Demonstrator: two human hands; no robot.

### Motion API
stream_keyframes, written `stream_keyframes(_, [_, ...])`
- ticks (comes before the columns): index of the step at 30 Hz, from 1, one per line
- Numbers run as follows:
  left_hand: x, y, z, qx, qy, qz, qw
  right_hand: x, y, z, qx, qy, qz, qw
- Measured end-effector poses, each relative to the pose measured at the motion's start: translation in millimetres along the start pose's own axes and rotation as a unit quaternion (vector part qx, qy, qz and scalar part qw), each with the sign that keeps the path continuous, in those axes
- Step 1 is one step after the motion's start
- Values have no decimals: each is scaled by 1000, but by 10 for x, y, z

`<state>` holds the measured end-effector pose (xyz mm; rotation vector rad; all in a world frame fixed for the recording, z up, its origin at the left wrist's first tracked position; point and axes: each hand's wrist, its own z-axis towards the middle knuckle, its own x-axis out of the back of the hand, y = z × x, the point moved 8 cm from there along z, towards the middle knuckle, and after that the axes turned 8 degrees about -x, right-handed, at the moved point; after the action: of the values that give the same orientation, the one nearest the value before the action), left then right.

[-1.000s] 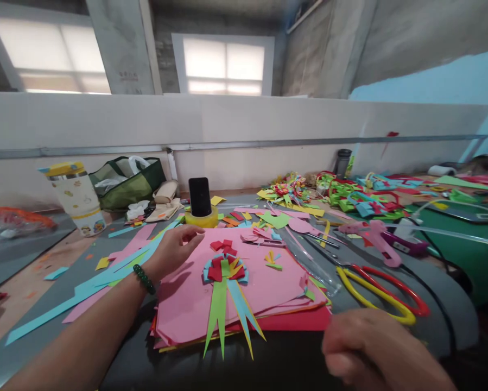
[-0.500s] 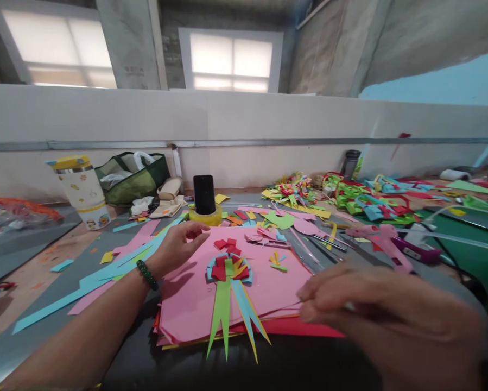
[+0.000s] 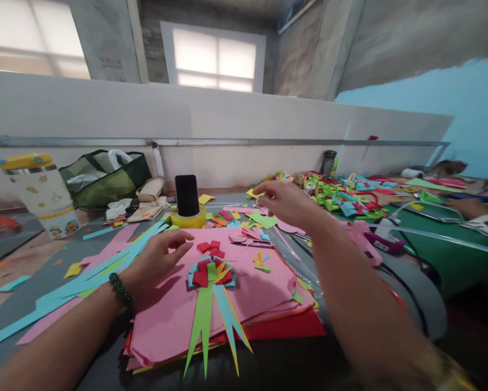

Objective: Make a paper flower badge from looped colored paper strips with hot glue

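My left hand (image 3: 162,255) rests at the left edge of a pink paper stack (image 3: 158,320), thumb and fingers apart, holding nothing. A paper rosette (image 3: 211,273) in red, blue, green and yellow lies on the stack. Its green tail (image 3: 203,315) and blue-yellow tail (image 3: 229,315) hang past the front edge. My right hand (image 3: 290,202) is stretched out above the table's far side, before a heap of colourful paper pieces, fingers bent but apart. I see nothing in it. Small yellow and green paper bits (image 3: 262,262) and pink cut pieces (image 3: 247,237) lie on the stack.
A phone (image 3: 187,195) stands in a yellow tape roll (image 3: 190,218). A tumbler (image 3: 44,198) and green bag (image 3: 109,179) stand left. To the right are a pink glue gun (image 3: 363,241), cables and green paper crafts (image 3: 329,193). Another person's hand (image 3: 471,208) shows far right.
My right hand has moved from the near right, forward and left to the far side of the table. My left hand stays by the stack. The view has turned right.
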<state>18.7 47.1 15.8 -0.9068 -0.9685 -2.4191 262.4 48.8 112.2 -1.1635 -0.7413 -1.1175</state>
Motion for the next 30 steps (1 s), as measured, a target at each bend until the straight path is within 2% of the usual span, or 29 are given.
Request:
stream_keyframes(2, [-12, -19, -2, 6, -5, 6, 1000, -242, 186, 412, -83, -15, -39, 996])
stream_keyframes(5, [-29, -48, -10, 13, -9, 12, 1000, -675, 456, 727, -143, -55, -52, 987])
stream_keyframes(9, [-52, -45, -17, 5, -20, 19, 1000, -1085, 724, 812, -154, -111, -36, 981])
stream_keyframes(13, [-48, -9, -6, 1, -22, 23, 999, -1240, 800, 820, -146, -146, -5, 978])
stream_keyframes(17, [-47, 23, 1, -3, -21, 26, 999, -1155, 755, 853, -131, -108, 28, 985])
stream_keyframes(20, [-62, 2, -8, 5, -13, 16, 1000, -943, 700, 856, -115, -46, 52, 991])
stream_keyframes(23, [-26, -35, -10, 28, 20, -16, 999, -674, 594, 803, -80, 16, 88, 993])
stream_keyframes(26, [36, -30, 21, 71, 42, -92, 992, -461, 391, 684, -13, 43, 142, 989])
stream_keyframes(30, [72, 140, 137, 120, 19, -157, 980, -344, -17, 422, 108, 23, 200, 973])
